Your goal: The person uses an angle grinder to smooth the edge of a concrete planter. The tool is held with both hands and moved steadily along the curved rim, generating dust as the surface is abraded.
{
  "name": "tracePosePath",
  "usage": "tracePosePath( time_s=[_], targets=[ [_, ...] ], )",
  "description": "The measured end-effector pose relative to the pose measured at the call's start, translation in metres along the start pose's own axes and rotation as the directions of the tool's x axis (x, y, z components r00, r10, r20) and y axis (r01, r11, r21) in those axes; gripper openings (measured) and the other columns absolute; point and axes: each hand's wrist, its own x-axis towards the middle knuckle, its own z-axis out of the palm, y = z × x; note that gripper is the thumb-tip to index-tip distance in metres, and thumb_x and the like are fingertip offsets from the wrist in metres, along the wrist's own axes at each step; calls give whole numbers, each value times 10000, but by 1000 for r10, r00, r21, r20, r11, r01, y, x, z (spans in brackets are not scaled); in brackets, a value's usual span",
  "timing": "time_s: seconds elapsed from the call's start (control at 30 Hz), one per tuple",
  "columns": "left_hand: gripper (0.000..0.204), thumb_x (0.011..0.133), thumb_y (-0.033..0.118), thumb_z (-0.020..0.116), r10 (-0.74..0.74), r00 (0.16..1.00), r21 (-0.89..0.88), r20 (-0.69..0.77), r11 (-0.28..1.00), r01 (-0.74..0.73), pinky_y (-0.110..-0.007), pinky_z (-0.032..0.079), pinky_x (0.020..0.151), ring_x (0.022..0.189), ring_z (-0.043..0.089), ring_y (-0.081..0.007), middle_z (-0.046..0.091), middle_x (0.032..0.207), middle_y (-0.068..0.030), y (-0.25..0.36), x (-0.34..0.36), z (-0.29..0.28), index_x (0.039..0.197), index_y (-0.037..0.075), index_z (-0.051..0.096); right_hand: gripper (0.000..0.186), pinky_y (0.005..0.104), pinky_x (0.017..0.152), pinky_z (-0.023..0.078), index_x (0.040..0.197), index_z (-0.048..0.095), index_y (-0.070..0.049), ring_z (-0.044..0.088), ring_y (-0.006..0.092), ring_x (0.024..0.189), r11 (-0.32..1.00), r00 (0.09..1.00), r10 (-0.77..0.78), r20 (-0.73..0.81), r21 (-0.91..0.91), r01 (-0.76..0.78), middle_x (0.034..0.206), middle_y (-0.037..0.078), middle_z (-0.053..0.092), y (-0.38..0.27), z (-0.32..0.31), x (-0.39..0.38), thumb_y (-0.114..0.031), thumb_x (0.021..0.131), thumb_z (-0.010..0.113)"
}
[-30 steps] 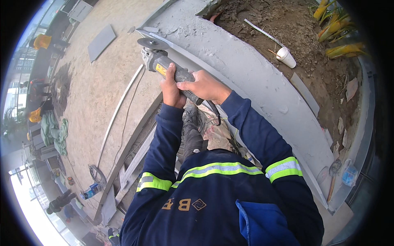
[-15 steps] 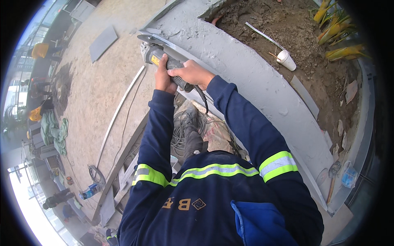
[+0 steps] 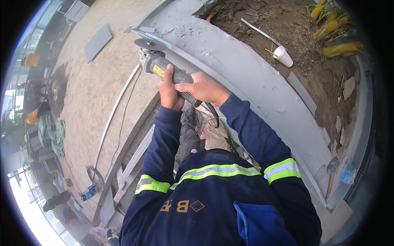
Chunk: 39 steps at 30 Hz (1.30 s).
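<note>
An angle grinder point(image 3: 159, 65) is gripped in both my hands, its cutting disc point(image 3: 150, 44) pointing away from me. Around the left side of its body wraps my left hand point(image 3: 169, 91), thumb lying along the top. My right hand point(image 3: 205, 88) holds the rear part from the right, close to where the black cord point(image 3: 213, 114) comes out. Just right of the disc runs the edge of a grey, cement-coated low wall point(image 3: 246, 74). A visible gap lies between disc and wall; whether the disc spins, I cannot tell.
Soil behind the wall bears a white cup point(image 3: 283, 56) and yellow plant stems point(image 3: 334, 28). Left lie a grey slab point(image 3: 98, 43), a long pale strip point(image 3: 117, 108) and a blue tool point(image 3: 88, 192). Long boards point(image 3: 133, 158) and cables lie by my leg point(image 3: 189, 135).
Both hands have drawn the angle grinder back toward me and slightly right. Its disc has moved off the wall's edge and now shows more of its face.
</note>
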Motion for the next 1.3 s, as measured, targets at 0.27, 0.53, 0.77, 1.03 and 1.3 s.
tracePosePath(
  time_s=[0.27,0.53,0.77,1.03,1.3],
  targets=[
    [360,984,287,656,15,1000,-31,-9,999,-15,-387,576,787,869,683,-224,671,1009,-111,12,32,-5,1198,11,565,617,327,842,520,1292,579,145,659,180,980,1000,1000,-24,-3,16,24,1097,191,695,9,0,42,-301,898,740],
    [369,984,290,655,-12,1000,-34,29,999,13,-392,578,787,864,688,-236,675,989,-114,28,50,-9,1208,11,564,586,338,750,542,1242,603,150,668,192,939,995,996,85,-18,-50,-86,1077,201,692,-11,2,55,-299,893,739],
    [366,992,309,648,1,1000,-23,-10,1000,-1,-402,577,782,843,677,-248,657,963,-137,9,5,2,1193,23,541,570,336,898,517,1316,561,133,658,205,1059,999,999,48,-16,-14,-48,1182,206,680,2,1,11,-238,914,724],
    [375,997,320,634,3,1000,-4,-4,1000,-3,-404,577,788,846,683,-252,661,965,-127,12,9,3,1203,19,545,651,334,923,508,1311,532,179,646,221,1104,999,999,40,-26,-33,-41,1206,240,661,-4,1,14,-278,894,739],
    [368,1007,310,619,-8,999,-22,44,1000,9,-395,572,835,900,694,-246,685,1023,-106,22,42,-9,1233,24,574,593,347,804,529,1202,614,174,671,235,949,1000,1000,10,-13,-3,-10,1072,232,692,-1,1,49,-306,879,742]
  ],
)
